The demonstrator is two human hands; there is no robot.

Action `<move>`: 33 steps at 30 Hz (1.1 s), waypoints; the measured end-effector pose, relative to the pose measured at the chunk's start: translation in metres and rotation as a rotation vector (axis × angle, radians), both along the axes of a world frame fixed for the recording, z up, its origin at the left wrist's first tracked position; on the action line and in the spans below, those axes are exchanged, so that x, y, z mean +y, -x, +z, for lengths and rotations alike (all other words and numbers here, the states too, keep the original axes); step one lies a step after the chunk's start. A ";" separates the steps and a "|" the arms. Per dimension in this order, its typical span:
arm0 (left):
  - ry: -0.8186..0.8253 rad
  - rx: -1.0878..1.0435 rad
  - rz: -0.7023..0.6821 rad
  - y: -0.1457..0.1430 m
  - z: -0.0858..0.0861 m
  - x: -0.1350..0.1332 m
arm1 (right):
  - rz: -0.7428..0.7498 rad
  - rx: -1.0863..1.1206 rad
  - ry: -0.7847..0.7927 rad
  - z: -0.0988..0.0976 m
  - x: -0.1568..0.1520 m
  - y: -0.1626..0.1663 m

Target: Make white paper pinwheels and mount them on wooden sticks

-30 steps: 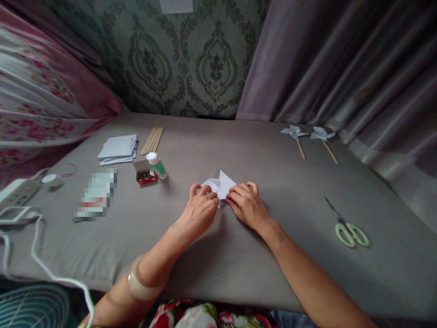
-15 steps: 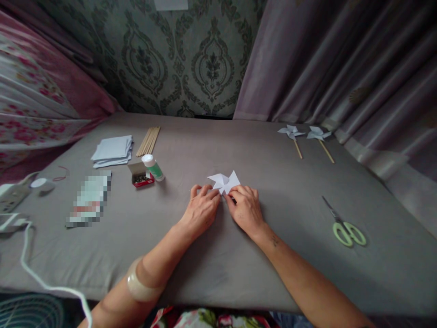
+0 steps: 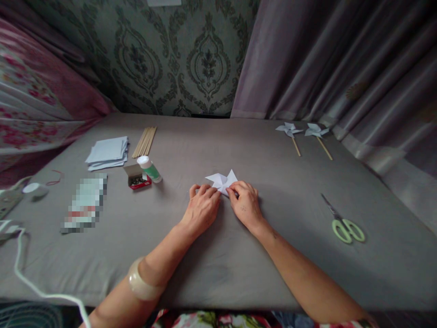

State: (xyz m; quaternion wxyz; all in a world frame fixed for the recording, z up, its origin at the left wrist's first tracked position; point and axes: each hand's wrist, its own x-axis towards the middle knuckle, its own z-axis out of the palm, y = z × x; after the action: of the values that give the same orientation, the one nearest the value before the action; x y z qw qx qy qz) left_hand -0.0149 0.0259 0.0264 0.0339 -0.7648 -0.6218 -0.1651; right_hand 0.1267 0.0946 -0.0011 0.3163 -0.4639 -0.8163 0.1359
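A white folded paper pinwheel (image 3: pixel 221 180) lies on the grey cloth-covered table (image 3: pixel 218 255) near its middle. My left hand (image 3: pixel 202 208) rests at its near left edge, fingers curled and pressing the paper. From the right, my right hand (image 3: pixel 246 205) pinches the paper's near corner. Both hands touch the pinwheel, and its near half is hidden under my fingers.
A stack of white paper squares (image 3: pixel 107 151), wooden sticks (image 3: pixel 144 141), a glue bottle (image 3: pixel 149 168) and a small red box of pins (image 3: pixel 137 177) lie at the left. Two finished pinwheels on sticks (image 3: pixel 302 134) sit far right. Green scissors (image 3: pixel 343 224) lie right. A white cable (image 3: pixel 30 273) hangs at the left edge.
The paper has gone from a partly folded shape to a spread pinwheel shape. My hands have stayed on its near edge and shifted slightly.
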 end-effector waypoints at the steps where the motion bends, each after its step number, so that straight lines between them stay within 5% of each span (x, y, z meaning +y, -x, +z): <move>1: 0.000 -0.001 0.002 0.000 0.000 0.000 | 0.002 -0.009 0.006 0.000 0.000 0.000; 33: -0.026 -0.029 0.029 0.000 -0.006 0.001 | 0.011 -0.075 -0.006 0.002 0.005 0.004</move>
State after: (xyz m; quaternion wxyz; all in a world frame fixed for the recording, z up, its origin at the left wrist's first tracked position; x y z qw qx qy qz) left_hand -0.0148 0.0265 0.0206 0.0371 -0.7528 -0.6310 -0.1839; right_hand 0.1224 0.1000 0.0008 0.2863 -0.4632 -0.8304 0.1175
